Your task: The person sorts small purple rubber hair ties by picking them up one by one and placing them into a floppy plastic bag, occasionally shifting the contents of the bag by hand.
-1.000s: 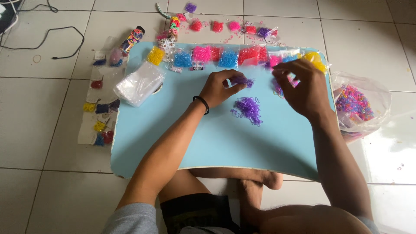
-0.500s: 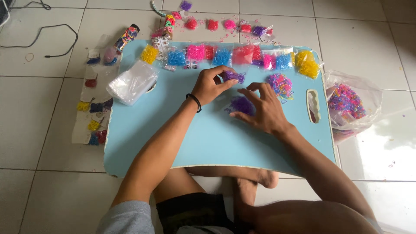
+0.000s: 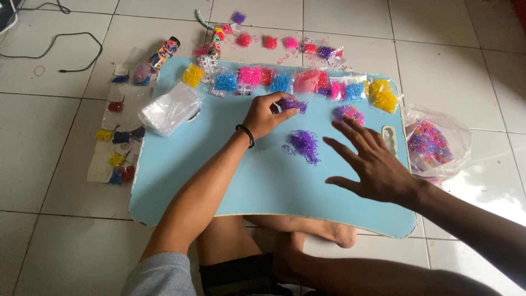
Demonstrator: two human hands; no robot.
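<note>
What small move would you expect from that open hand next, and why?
Probably the right hand dips to the loose purple bands for another pinch. It hovers spread and empty just beside that pile, while the left hand holds a small purple bunch between its fingers above the blue board.

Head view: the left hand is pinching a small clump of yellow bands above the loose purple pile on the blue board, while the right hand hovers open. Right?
Not quite. In the head view the clump pinched by the left hand is purple, not yellow. The rest holds: it is above the loose purple pile on the blue board, and the right hand hovers open.
</note>
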